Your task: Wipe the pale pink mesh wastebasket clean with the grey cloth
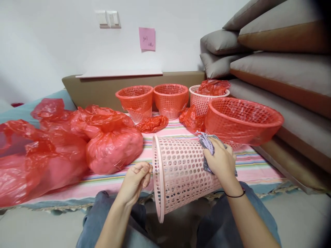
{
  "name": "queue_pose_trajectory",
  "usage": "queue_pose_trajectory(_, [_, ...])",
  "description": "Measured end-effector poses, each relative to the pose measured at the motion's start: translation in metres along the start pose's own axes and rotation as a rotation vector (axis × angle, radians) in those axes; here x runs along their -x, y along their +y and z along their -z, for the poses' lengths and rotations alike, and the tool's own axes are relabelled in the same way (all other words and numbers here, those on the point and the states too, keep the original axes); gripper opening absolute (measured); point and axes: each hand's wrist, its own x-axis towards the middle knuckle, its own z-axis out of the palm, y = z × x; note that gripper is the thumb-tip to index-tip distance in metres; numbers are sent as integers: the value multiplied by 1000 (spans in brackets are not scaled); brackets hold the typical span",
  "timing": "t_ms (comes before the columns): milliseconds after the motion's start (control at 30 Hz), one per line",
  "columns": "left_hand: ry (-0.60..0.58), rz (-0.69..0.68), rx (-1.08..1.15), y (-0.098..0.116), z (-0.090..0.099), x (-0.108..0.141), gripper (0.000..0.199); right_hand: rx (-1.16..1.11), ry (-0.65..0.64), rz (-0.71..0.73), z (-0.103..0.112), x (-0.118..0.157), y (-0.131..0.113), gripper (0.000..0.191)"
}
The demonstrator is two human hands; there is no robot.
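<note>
A pale pink perforated plastic wastebasket (183, 168) lies on its side between the two hands, its open mouth toward the left hand (136, 179) and its narrower base end toward the right hand (219, 156). The right hand is bent around a grey-and-purple cloth (208, 144) and presses it on the basket's wall near the base; a thin black band (236, 196) circles that wrist. The left hand has its fingers curled in, the tips right at the basket's rim; whether they pinch it I cannot tell.

Under and beyond both hands spreads a striped pink sheet (248, 160). Just beyond the right hand stands a wastebasket lined with a red plastic bag (244, 120). Behind it, farther from that hand, a pale pink wastebasket (203, 102) has red plastic bunched in its mouth. Two more red-lined wastebaskets (170, 100) stand side by side, straight ahead of the space between the hands, with crumpled red plastic (152, 124) in front of them and another bunch (193, 120) ahead of the right hand.

Beyond the left hand and to its left sit bulging red plastic bags (112, 148). Well to the right of the right hand rises a stack of grey-and-brown cushions (284, 65). Far ahead of the hands, a pink note (147, 39) and light switches (108, 19) are on the white wall (181, 31).
</note>
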Motion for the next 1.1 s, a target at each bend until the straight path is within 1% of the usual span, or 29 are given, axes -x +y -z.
queue_pose_trajectory(133, [-15,39,57,-3,2,4,52,-10,20,8,-1,2,2,50])
queue_pose_trajectory(300, [-25,76,70,-8,3,9,53,-8,14,-4,-1,1,2,50])
queue_pose_trajectory(467, [51,69,152,-13,4,9,52,5,18,1,-3,-2,0,49])
queue_pose_trajectory(533, [47,53,146,-13,5,10,56,5,21,10,-3,-2,0,50])
queue_pose_trajectory(633, [18,40,72,-13,11,9,57,-7,32,17,-4,-2,1,51])
queue_pose_trajectory(767, [39,21,65,-18,21,5,47,-19,30,3,-3,-1,3,52])
queue_pose_trajectory(933, [23,-9,133,-31,31,1,55,-36,38,12,-2,2,4,51])
queue_pose_trajectory(1100, [103,42,182,-43,38,2,47,-29,40,5,-1,4,4,50])
